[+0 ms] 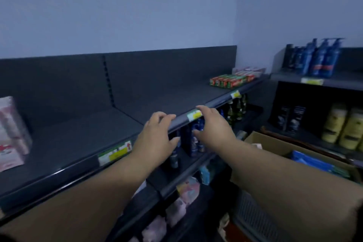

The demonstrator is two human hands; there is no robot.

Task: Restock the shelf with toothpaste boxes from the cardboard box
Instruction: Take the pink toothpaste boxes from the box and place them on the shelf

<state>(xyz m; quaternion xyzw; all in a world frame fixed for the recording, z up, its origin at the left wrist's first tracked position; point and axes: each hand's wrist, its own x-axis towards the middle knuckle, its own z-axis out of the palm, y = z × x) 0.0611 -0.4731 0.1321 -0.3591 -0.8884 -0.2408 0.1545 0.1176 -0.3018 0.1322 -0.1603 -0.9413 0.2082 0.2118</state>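
Observation:
A dark top shelf [176, 92] runs from lower left to upper right. Red and green toothpaste boxes [227, 81] lie in a row at its far right end, with paler boxes [248, 71] behind them. My left hand [157, 135] and my right hand [213, 125] hover side by side at the shelf's front edge, fingers relaxed, both holding nothing. The open cardboard box [275, 143] stands at the lower right beside my right forearm, with blue packs [314, 163] showing inside.
Pink and white packs [11, 133] stand at the shelf's left end. Dark spray cans [193, 139] fill the shelf below, under my hands. Blue pump bottles [322, 59] and yellow jars [343, 127] stand on the right-hand shelving. Price labels [115, 152] line the front rail.

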